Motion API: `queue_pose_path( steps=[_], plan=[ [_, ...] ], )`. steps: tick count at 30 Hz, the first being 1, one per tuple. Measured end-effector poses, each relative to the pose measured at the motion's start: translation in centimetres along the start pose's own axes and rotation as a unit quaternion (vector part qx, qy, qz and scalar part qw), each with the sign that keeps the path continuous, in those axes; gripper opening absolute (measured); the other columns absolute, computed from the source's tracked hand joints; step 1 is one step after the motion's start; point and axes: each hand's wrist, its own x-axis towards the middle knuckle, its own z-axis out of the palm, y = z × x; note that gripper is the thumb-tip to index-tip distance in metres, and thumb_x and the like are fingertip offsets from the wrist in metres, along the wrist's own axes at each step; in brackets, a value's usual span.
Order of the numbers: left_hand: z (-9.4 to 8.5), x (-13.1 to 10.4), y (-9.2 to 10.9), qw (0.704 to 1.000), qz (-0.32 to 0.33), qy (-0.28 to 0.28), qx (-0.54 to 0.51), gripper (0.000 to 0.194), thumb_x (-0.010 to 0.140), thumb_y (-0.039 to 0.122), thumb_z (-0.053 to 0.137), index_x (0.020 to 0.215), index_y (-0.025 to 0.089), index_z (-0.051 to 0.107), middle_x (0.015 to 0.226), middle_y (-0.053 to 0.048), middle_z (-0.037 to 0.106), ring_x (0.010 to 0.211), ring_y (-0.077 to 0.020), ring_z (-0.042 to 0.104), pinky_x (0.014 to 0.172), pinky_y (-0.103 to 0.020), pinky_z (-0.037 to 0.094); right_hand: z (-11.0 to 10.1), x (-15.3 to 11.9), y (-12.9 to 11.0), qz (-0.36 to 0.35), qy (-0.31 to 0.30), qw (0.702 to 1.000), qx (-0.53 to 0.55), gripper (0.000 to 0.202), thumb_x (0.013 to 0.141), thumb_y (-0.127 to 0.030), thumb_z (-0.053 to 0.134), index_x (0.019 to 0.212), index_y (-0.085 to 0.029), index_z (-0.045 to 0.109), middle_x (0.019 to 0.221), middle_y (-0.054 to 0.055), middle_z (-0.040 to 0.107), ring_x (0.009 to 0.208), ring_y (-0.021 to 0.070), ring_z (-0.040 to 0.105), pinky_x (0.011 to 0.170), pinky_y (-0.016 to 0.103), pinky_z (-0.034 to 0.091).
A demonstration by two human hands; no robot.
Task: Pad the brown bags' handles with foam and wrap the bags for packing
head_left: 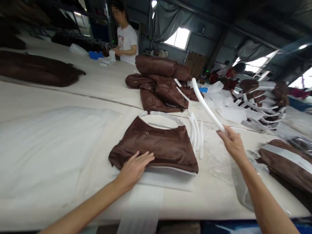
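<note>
A brown handbag (161,143) lies on the table in front of me, its curved handle covered in a whitish wrap. My left hand (136,165) rests flat on the lower front of the bag, fingers stretched out. Up to the right, my right hand (231,139) grips the lower end of a long white foam tube (204,102), which slants up and to the left. Several more white foam tubes (195,133) lie beside the bag's right edge. White sheet material (165,178) shows beneath the bag's bottom edge.
Behind the bag is a pile of brown bags (163,87). Clear plastic (219,152) covers part of the table (97,97) at right, near another brown bag (290,159). Wrapped bags (265,100) are stacked farther back. A person (128,42) stands across the table.
</note>
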Motion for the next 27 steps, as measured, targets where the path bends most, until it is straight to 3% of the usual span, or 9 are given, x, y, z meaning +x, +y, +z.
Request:
queue_pose_path(
  steps=[2, 5, 8, 10, 12, 17, 21, 24, 27],
  plan=[
    [-1.6, 1.3, 0.7, 0.994, -0.055, -0.079, -0.043, 0.052, 0.086, 0.002, 0.034, 0.127, 0.021, 0.06, 0.132, -0.005, 0.065, 0.125, -0.021, 0.059, 0.11, -0.047, 0.043, -2.0, -1.4, 0.4, -0.047, 0.007, 0.997, 0.063, 0.041, 0.092, -0.056, 0.047, 0.115, -0.027, 0.065, 0.104, 0.008, 0.069, 0.1, 0.0296, 0.062, 0.108, 0.069, 0.019],
    [-3.9, 3.4, 1.1, 0.971, -0.124, -0.174, -0.103, 0.044, 0.089, 0.008, 0.04, 0.126, 0.02, 0.061, 0.128, -0.007, 0.068, 0.116, -0.024, 0.065, 0.106, -0.044, 0.044, -4.4, -3.7, -0.8, -0.142, -0.166, 0.963, 0.16, 0.037, 0.088, -0.057, 0.057, 0.109, -0.03, 0.07, 0.101, 0.007, 0.069, 0.093, 0.026, 0.065, 0.094, 0.047, 0.048],
    [-5.5, 5.2, 0.8, 0.958, -0.13, -0.219, -0.132, 0.034, 0.091, 0.016, 0.048, 0.119, 0.022, 0.066, 0.112, -0.003, 0.074, 0.101, -0.0208, 0.069, 0.092, -0.028, 0.049, -4.8, -7.0, -3.8, -0.222, -0.445, 0.843, 0.207, 0.029, 0.095, -0.048, 0.052, 0.107, -0.032, 0.073, 0.095, 0.006, 0.07, 0.084, 0.0213, 0.068, 0.076, 0.03, 0.055],
    [-6.1, 6.1, 0.4, 0.953, -0.125, -0.238, -0.141, 0.03, 0.09, 0.018, 0.052, 0.114, 0.024, 0.069, 0.106, 0.001, 0.076, 0.098, -0.018, 0.069, 0.085, -0.022, 0.047, -3.6, -9.4, -5.5, -0.252, -0.526, 0.789, 0.194, 0.03, 0.099, -0.043, 0.047, 0.113, -0.033, 0.071, 0.098, 0.006, 0.071, 0.086, 0.0206, 0.069, 0.078, 0.029, 0.056],
    [-6.3, 6.8, -0.1, 0.947, -0.124, -0.258, -0.145, 0.03, 0.087, 0.019, 0.056, 0.113, 0.024, 0.07, 0.105, 0.001, 0.076, 0.097, -0.0175, 0.069, 0.082, -0.019, 0.046, -1.5, -11.2, -6.6, -0.277, -0.497, 0.806, 0.166, 0.032, 0.098, -0.044, 0.048, 0.122, -0.033, 0.066, 0.105, 0.006, 0.07, 0.092, 0.0215, 0.068, 0.083, 0.031, 0.056],
    [-6.7, 8.1, -0.5, 0.938, -0.128, -0.291, -0.139, 0.033, 0.085, 0.021, 0.06, 0.118, 0.019, 0.069, 0.107, -0.001, 0.075, 0.096, -0.0183, 0.069, 0.08, -0.019, 0.046, 3.4, -13.9, -7.0, -0.322, -0.223, 0.919, 0.058, 0.037, 0.101, -0.048, 0.041, 0.115, -0.025, 0.066, 0.087, 0.005, 0.065, 0.075, 0.0203, 0.067, 0.064, 0.03, 0.051],
    [-7.4, 7.9, 0.1, 0.939, -0.117, -0.294, -0.132, 0.027, 0.088, 0.02, 0.058, 0.113, 0.021, 0.07, 0.098, 0.001, 0.076, 0.091, -0.0169, 0.07, 0.078, -0.018, 0.046, 5.2, -15.5, -7.3, -0.322, -0.068, 0.944, 0.0, 0.033, 0.101, -0.042, 0.044, 0.111, -0.02, 0.067, 0.078, 0.004, 0.063, 0.065, 0.0183, 0.062, 0.061, 0.031, 0.043],
    [-7.0, 6.5, 0.9, 0.946, -0.105, -0.281, -0.119, 0.031, 0.093, 0.019, 0.053, 0.12, 0.023, 0.066, 0.106, -0.001, 0.075, 0.099, -0.0175, 0.069, 0.086, -0.021, 0.047, 6.0, -16.3, -8.0, -0.293, -0.021, 0.955, -0.041, 0.032, 0.101, -0.04, 0.047, 0.101, -0.018, 0.07, 0.07, 0.004, 0.061, 0.06, 0.0188, 0.058, 0.061, 0.033, 0.038],
    [-5.4, 4.1, 1.5, 0.964, -0.087, -0.237, -0.086, 0.038, 0.097, 0.015, 0.042, 0.13, 0.022, 0.059, 0.129, -0.005, 0.067, 0.12, -0.0204, 0.062, 0.104, -0.034, 0.044, 6.9, -16.7, -8.6, -0.267, 0.007, 0.963, -0.048, 0.032, 0.1, -0.038, 0.05, 0.086, -0.018, 0.07, 0.066, 0.004, 0.061, 0.061, 0.0192, 0.057, 0.064, 0.033, 0.037]
  ],
)
